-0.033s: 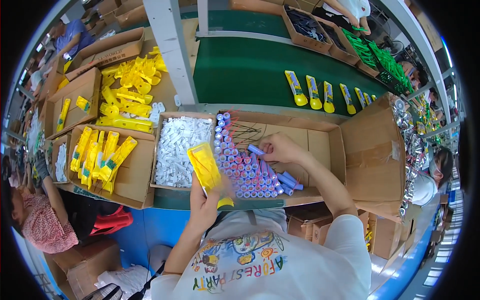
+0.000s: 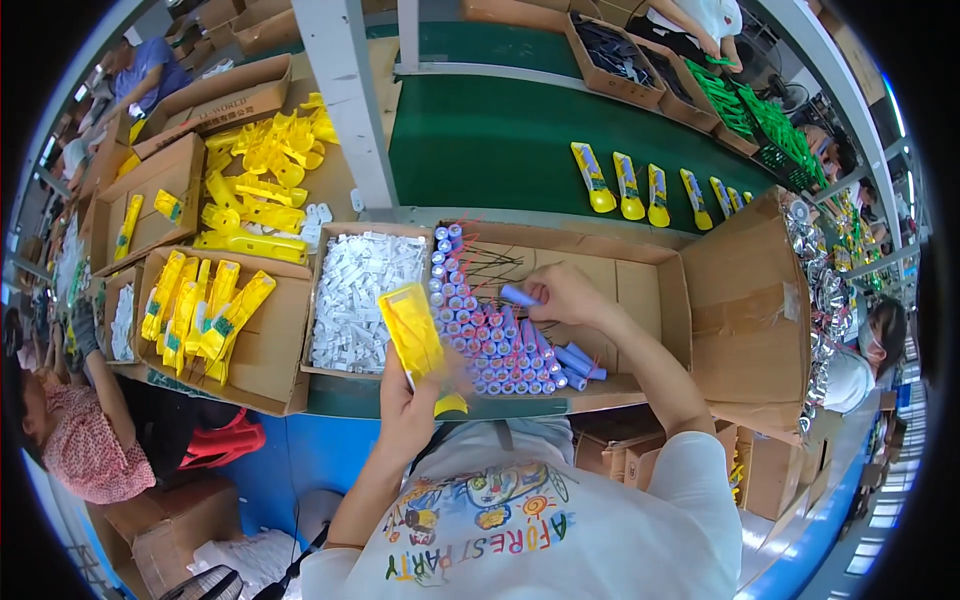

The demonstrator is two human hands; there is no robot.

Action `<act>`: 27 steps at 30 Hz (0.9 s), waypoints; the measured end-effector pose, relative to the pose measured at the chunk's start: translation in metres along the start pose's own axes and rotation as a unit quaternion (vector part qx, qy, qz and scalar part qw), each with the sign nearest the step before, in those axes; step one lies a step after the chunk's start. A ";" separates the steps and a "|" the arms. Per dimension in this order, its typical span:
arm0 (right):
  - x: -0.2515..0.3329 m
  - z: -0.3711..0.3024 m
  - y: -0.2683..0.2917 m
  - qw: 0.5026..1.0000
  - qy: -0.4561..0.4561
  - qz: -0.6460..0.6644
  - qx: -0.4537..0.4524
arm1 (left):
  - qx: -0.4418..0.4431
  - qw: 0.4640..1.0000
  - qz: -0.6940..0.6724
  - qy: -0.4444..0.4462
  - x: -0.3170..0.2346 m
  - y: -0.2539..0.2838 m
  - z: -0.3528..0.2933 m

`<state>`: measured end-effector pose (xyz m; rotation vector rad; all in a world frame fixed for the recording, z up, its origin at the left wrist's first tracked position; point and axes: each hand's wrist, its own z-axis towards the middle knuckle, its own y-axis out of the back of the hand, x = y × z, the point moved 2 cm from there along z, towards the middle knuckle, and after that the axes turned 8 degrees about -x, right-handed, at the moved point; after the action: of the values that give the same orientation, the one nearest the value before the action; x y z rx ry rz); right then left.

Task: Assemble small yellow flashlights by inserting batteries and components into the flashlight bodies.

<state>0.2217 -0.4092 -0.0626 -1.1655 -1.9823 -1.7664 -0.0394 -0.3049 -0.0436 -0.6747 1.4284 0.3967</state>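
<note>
My left hand point(image 2: 405, 405) is closed around a yellow plastic casing point(image 2: 410, 325), held tilted in front of the boxes. Between the fingers and thumb of my right hand point(image 2: 565, 296) is a purple cylindrical battery cell point(image 2: 518, 296), lifted above the cardboard box point(image 2: 640, 265) of cells. Rows of standing purple cells point(image 2: 495, 365) with red and black wires fill the left part of that box. A few loose cells point(image 2: 580, 360) lie on their sides by its near edge. Small white plastic parts point(image 2: 365, 290) fill the box to the left.
A box of yellow casings point(image 2: 205, 315) stands at left, with more yellow parts point(image 2: 275, 145) behind it. Yellow pieces point(image 2: 625, 185) lie in a row on the green conveyor belt point(image 2: 480, 150). A grey post point(image 2: 345, 100) rises behind the boxes. Other people work around.
My right hand and its battery cell have shifted very slightly to the right. The left hand keeps hold of the yellow casing.
</note>
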 end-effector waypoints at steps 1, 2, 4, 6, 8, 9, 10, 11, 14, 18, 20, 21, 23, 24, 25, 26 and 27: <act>-0.002 -0.003 0.001 0.994 -0.020 0.065 -0.085 | -0.002 1.000 0.000 -0.002 -0.001 -0.001 -0.001; -0.001 -0.005 0.002 0.977 -0.038 0.128 -0.166 | -0.004 0.999 -0.030 0.027 -0.004 -0.009 0.000; 0.050 -0.019 -0.005 0.945 0.016 0.283 -0.160 | -0.019 0.997 -0.055 0.055 -0.004 -0.019 -0.003; 0.096 -0.034 -0.001 0.887 0.063 0.431 -0.155 | 0.025 0.999 -0.016 0.043 -0.001 -0.027 -0.004; 0.119 -0.039 -0.002 0.958 0.021 0.285 0.003 | 0.019 0.999 -0.008 0.029 -0.003 -0.027 -0.007; 0.120 -0.035 -0.005 0.969 0.030 0.244 0.001 | 0.022 0.999 0.022 0.034 -0.005 -0.026 -0.007; 0.124 -0.034 -0.005 0.970 0.032 0.242 0.003 | 0.025 0.998 0.052 0.040 -0.007 -0.025 -0.007; 0.130 -0.032 -0.006 0.962 -0.021 0.269 0.045 | 0.018 0.997 0.070 0.020 -0.011 -0.025 -0.009; 0.141 -0.023 -0.017 0.945 -0.078 0.304 0.087 | 0.007 0.995 0.094 -0.021 -0.014 -0.016 -0.008; 0.143 0.004 -0.035 0.944 -0.005 0.314 0.096 | -0.005 0.994 0.103 0.039 -0.023 0.006 -0.008; 0.151 0.038 -0.039 0.932 0.003 0.322 0.165 | -0.033 0.999 -0.002 0.015 -0.020 0.024 -0.007; 0.157 0.057 -0.039 0.918 0.008 0.330 0.219 | -0.093 0.994 -0.057 0.022 -0.016 0.033 -0.012; 0.144 0.100 -0.061 0.962 0.259 0.090 0.010 | -0.164 0.984 -0.068 0.014 -0.005 0.059 -0.013; 0.144 0.111 -0.073 0.919 0.373 -0.084 -0.098 | -0.233 0.969 -0.080 0.011 -0.001 0.071 -0.017; 0.149 0.115 -0.082 0.918 0.375 -0.083 -0.097 | -0.235 0.969 -0.078 0.010 0.000 0.076 -0.022; 0.153 0.122 -0.089 0.937 0.320 -0.128 -0.045 | -0.247 0.967 -0.066 -0.003 0.000 0.080 -0.025; 0.154 0.125 -0.093 0.949 0.262 -0.174 0.006 | -0.257 0.965 -0.054 -0.016 0.000 0.082 -0.028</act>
<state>0.0968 -0.2291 -0.0604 -0.2850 -1.9278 -1.9556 -0.1122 -0.2609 -0.0588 -1.1541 1.2548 0.7000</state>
